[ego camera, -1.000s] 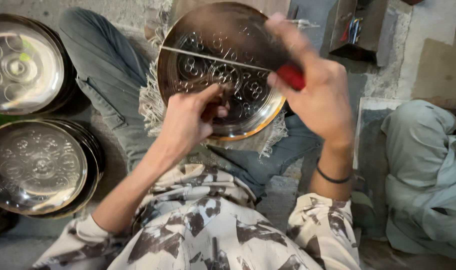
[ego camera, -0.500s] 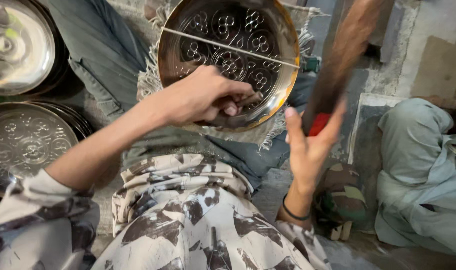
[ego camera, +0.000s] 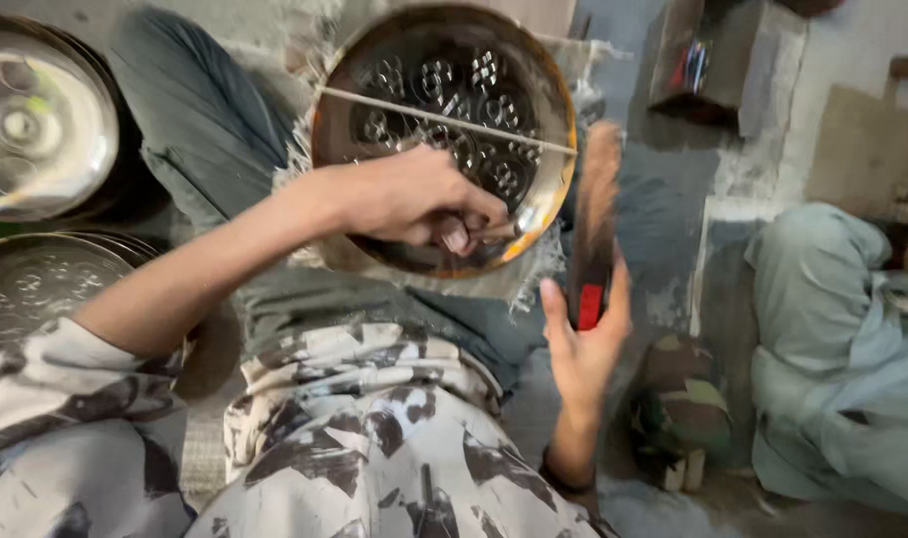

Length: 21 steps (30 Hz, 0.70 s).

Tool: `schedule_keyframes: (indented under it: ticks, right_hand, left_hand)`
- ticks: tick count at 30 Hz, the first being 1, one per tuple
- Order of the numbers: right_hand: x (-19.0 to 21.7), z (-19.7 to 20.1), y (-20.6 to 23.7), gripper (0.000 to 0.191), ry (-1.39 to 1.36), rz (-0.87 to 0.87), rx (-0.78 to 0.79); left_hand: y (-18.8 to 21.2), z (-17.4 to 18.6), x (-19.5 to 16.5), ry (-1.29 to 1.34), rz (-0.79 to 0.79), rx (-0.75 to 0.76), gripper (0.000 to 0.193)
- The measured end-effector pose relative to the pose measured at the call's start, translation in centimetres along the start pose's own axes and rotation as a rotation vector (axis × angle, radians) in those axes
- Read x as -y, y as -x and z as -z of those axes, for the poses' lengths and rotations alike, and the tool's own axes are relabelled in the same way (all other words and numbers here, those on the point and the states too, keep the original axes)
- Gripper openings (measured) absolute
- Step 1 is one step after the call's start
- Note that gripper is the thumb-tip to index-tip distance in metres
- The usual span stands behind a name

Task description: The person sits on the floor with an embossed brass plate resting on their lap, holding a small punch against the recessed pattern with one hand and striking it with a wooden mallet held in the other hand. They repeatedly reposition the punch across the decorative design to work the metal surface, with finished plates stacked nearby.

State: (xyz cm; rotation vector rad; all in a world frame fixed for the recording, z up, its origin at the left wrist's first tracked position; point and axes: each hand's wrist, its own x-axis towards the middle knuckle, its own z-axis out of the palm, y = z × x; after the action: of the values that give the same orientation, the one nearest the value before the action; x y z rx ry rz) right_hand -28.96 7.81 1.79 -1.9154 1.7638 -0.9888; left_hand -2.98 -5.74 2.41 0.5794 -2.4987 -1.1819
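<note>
I see the round engraved metal tray [ego camera: 444, 130] resting on my lap over a frayed pale cloth [ego camera: 304, 149], a thin straight rod [ego camera: 444, 122] lying across its face. My left hand [ego camera: 414, 199] is clenched around a small punch tool [ego camera: 494, 231] pressed to the tray's lower rim. My right hand [ego camera: 584, 344] grasps a blurred hammer with a red-banded handle [ego camera: 594, 249], just beside the tray's right edge. Two more round metal trays [ego camera: 35, 120] lie at my left.
</note>
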Motion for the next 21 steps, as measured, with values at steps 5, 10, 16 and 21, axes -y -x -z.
schedule_keyframes:
  ticks: [5, 10, 16, 21]
  right_hand:
    - [-0.9, -1.2, 0.1, 0.062, 0.049, 0.193, -0.205]
    - [-1.1, -2.1, 0.7, 0.065, -0.661, -0.271, -0.374]
    - [-0.1, -1.9, 0.6, 0.064, 0.164, 0.191, -0.005]
    - [-0.3, -0.8, -1.4, 0.068, 0.103, 0.193, 0.04]
  left_hand:
    - [0.0, 0.1, -0.1, -0.01, 0.006, 0.057, 0.053]
    - [-0.2, -0.1, 0.0, -0.086, -0.015, 0.049, 0.069]
    - [0.1, -0.4, -0.1, -0.121, 0.073, 0.068, 0.054]
    - [0.7, -0.5, -0.7, -0.028, 0.11, -0.061, 0.06]
